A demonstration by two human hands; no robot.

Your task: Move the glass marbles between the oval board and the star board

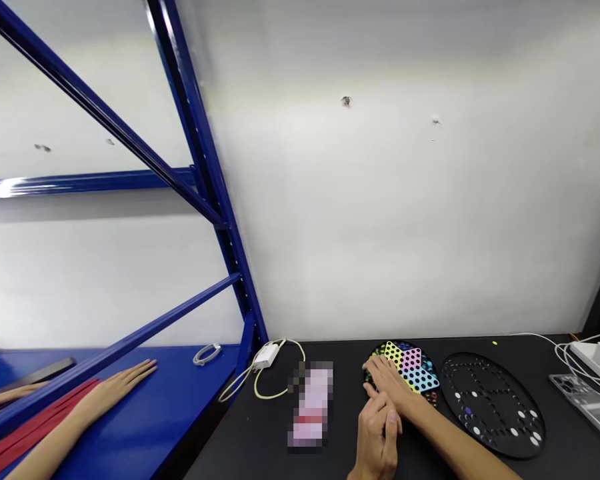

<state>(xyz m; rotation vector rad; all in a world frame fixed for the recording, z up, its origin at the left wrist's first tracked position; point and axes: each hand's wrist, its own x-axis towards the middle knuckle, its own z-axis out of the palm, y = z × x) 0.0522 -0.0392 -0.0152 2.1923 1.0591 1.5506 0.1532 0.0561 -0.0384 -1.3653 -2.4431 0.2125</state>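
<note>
A round game board [427, 380] with a star of yellow, pink and light blue sections lies on the black table. My right hand [391, 382] rests palm down over its left part, fingers stretched out, covering some of the holes. Just below, close to the board's near edge, my left hand [377, 432] is closed with curled fingers near my right wrist; what it holds, if anything, is hidden. To the right lies a black round board [495, 407] with rows of holes and several white pieces and one blue piece.
A blurred pink packet [313, 403] and a white adapter [266, 356] with a yellowish cable lie left on the black table [260, 447]. A phone [585, 400] and white cables are far right. Another person's hands and forearms rest at the blue table [180, 393], beyond blue metal bars.
</note>
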